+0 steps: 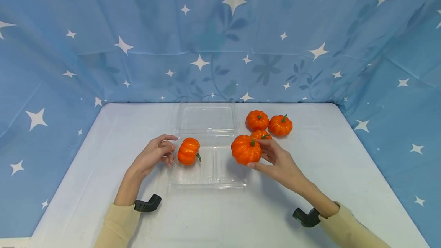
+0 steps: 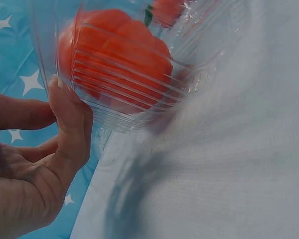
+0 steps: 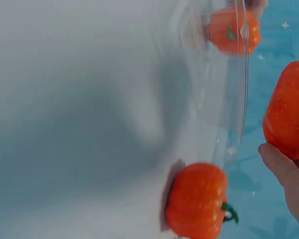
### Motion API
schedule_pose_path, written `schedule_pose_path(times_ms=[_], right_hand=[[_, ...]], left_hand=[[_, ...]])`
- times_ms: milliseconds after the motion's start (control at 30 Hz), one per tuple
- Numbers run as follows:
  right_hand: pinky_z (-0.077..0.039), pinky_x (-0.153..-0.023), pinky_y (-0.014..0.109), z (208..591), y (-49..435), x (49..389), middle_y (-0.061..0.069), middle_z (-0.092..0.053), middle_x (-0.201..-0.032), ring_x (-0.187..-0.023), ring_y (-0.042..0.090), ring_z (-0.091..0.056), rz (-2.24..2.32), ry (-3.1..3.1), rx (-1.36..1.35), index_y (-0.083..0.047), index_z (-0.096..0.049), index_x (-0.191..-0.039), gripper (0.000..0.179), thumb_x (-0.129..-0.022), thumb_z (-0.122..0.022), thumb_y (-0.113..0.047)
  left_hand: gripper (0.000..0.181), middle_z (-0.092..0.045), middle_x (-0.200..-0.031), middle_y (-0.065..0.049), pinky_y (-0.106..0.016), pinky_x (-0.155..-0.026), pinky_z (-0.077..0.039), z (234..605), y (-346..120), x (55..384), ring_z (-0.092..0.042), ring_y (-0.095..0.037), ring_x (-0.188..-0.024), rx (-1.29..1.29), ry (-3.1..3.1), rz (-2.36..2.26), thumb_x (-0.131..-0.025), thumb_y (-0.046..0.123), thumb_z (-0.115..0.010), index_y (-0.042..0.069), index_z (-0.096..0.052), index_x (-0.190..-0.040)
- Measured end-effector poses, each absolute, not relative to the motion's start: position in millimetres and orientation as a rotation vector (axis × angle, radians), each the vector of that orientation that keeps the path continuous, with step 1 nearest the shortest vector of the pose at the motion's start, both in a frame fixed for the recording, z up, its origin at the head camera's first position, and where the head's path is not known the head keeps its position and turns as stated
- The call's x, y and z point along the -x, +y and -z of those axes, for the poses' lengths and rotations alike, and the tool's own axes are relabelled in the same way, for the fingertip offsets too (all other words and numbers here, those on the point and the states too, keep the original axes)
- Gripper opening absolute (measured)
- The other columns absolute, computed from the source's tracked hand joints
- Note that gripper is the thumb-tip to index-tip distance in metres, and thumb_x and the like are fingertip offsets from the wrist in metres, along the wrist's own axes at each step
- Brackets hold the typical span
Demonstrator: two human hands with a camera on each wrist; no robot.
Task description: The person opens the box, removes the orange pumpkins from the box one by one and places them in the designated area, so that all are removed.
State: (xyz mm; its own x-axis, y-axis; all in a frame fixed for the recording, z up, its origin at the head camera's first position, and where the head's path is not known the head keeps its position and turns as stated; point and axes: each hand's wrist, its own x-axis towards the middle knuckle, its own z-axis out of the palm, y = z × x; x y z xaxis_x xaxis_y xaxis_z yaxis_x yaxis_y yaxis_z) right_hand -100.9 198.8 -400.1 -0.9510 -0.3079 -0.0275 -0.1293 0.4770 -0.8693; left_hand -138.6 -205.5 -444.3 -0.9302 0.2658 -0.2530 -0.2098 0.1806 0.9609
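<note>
A small orange pumpkin [image 1: 245, 150] with a green stem is held by my right hand [image 1: 280, 163], thumb on one side and fingers on the other, above the right part of a clear plastic clamshell box [image 1: 225, 185]. Another pumpkin [image 1: 188, 151] lies tipped on its side in the box's left part, its stem toward the right. Beside that end is my left hand [image 1: 155, 154], its fingers loosely bent; in the left wrist view the fingertips [image 2: 55, 84] touch or nearly touch the box's rim. The box's lid [image 1: 207, 118] lies folded back, away from me.
Behind my right hand, three more pumpkins sit on the white table [image 1: 303, 156]: one at the back [image 1: 257, 120], one to its right [image 1: 280, 125], and a partly hidden one [image 1: 261, 134]. A blue curtain [image 1: 213, 30] with white stars hangs beyond the table.
</note>
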Motion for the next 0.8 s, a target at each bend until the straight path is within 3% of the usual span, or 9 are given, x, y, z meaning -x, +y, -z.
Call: schedule_pose_path(times_ms=[200,433,633,800], right_hand=[[-0.049,-0.105,0.049,398.9,216.4,106.0,0.019,-0.056,-0.144,-0.134,0.037,-0.057,1.489,2.590,0.325,-0.001,-0.046,-0.138,0.065,-0.088,-0.083,-0.022],[-0.050,-0.102,0.038,397.8,239.3,113.0,0.021,-0.053,-0.144,-0.133,0.039,-0.056,1.487,2.655,0.251,0.002,-0.044,-0.137,0.064,-0.090,-0.081,-0.022],[-0.048,-0.102,0.037,401.3,252.5,116.5,0.024,-0.049,-0.147,-0.136,0.041,-0.054,1.468,2.665,0.097,0.005,-0.040,-0.138,0.071,-0.091,-0.081,-0.027],[-0.049,-0.100,0.027,403.5,262.0,118.8,0.025,-0.049,-0.147,-0.136,0.040,-0.054,1.439,2.709,0.005,0.006,-0.038,-0.140,0.075,-0.091,-0.081,-0.031]], left_hand=[[0.043,-0.059,-0.081,-0.011,-0.031,-0.058,-0.058,443.7,-205.9,138.3,-0.058,-0.018,-0.061,-0.059,2.103,-1.805,-0.105,0.006,-0.046,-0.008,-0.040,-0.145],[0.043,-0.059,-0.082,-0.012,-0.031,-0.059,-0.058,443.2,-205.5,138.7,-0.058,-0.018,-0.062,-0.059,2.111,-1.791,-0.105,0.007,-0.046,-0.008,-0.039,-0.145],[0.044,-0.059,-0.082,-0.013,-0.030,-0.059,-0.058,443.6,-205.2,137.9,-0.058,-0.018,-0.063,-0.065,2.112,-1.789,-0.105,0.006,-0.046,-0.009,-0.039,-0.146],[0.044,-0.059,-0.081,-0.012,-0.031,-0.060,-0.058,443.0,-204.8,138.3,-0.058,-0.019,-0.063,-0.079,2.113,-1.790,-0.105,0.007,-0.047,-0.008,-0.039,-0.146]])
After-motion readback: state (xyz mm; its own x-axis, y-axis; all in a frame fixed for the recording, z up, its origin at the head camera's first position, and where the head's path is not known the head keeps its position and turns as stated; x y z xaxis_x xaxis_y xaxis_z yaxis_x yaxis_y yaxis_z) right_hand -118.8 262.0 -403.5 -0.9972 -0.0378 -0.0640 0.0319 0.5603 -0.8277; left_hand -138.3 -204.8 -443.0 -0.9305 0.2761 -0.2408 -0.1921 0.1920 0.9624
